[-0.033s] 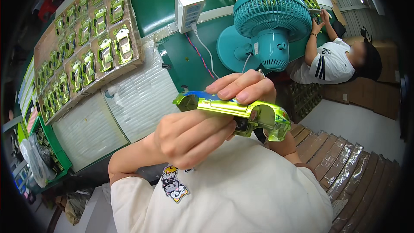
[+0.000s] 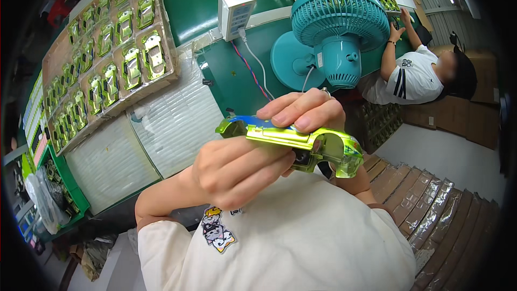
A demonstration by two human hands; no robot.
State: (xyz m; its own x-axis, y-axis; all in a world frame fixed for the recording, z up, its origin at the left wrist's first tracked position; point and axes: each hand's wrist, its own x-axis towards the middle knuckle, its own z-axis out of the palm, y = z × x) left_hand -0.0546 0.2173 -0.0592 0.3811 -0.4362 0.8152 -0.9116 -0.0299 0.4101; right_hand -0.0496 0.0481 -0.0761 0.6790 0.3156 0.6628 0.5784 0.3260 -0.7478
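Observation:
In front of my chest I hold a shiny yellow-green toy car body shell (image 2: 280, 136) with a blue patch on its upper side. My left hand (image 2: 237, 170) grips it from below, the fingers curled against its hollow underside. From above, my right hand (image 2: 307, 109) presses its fingers on the blue area; its thumb is hidden behind the shell. A rounded wheel-arch opening faces me at the shell's right end. Something dark shows inside the shell beside my left fingertips, too small to make out.
A shallow cardboard tray (image 2: 173, 70) of similar green shells lies at left on the bench. Beyond my hands stand a teal fan (image 2: 339, 37) and a white power strip (image 2: 237, 13) with cables. A green crate (image 2: 81, 199) sits lower left, stacked cartons (image 2: 431, 205) lower right. A co-worker (image 2: 414, 78) sits at right.
The shell has tilted very slightly in my hands, its right end a little lower. Both hands keep their grip.

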